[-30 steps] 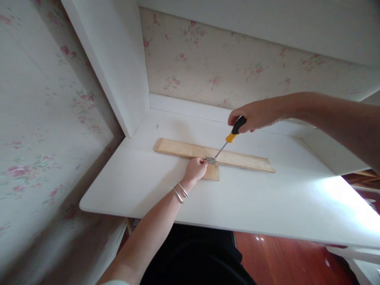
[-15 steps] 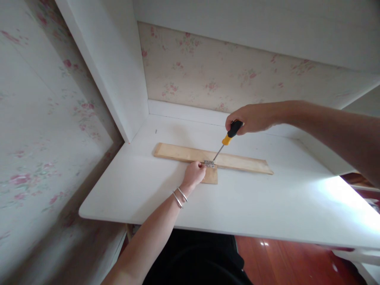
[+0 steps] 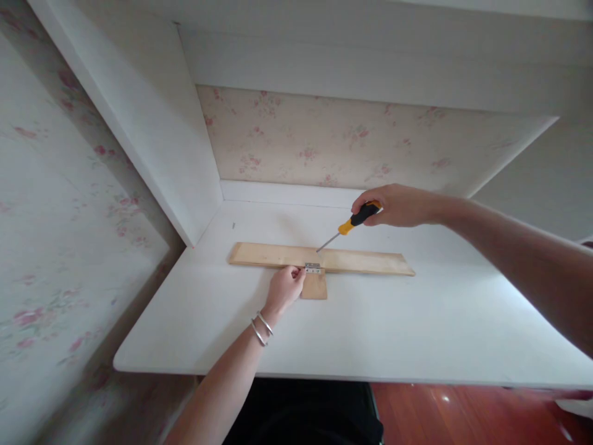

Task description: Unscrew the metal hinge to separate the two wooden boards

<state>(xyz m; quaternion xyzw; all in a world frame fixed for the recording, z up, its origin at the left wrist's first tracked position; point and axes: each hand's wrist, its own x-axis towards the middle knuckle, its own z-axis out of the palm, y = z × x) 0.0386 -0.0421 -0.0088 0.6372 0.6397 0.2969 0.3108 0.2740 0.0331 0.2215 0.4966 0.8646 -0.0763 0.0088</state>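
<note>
Hinge (image 3: 312, 268) of small silver metal is seen at the joint between a long wooden strip (image 3: 370, 262) and a short wooden piece (image 3: 315, 288), both lying flat on the white desk (image 3: 417, 327). It is placed just beside the fingertips of the left hand (image 3: 285, 288), on their right side. The fingers of this hand are curled and pressed down at the near edge of the long strip, touching the hinge or very close to it; whether the hinge itself is pinched cannot be told. Two thin metal bangles (image 3: 259, 326) are worn on the left wrist.

A screwdriver (image 3: 349, 222) with a black and yellow handle is gripped by the right hand (image 3: 393, 205), whose fingers are closed around the black part of the handle. The metal shaft is pointed down and to the left from these fingers, and its tip is held above the long strip, a little behind the hinge and apart from it. The tip is not in contact with the hinge.

Beyond both hands, floral wallpaper (image 3: 324, 136) is seen at the back of the desk alcove. A tiny dark item (image 3: 234, 226), maybe a screw, is lying on the desk far to the left of the left fingers.
</note>
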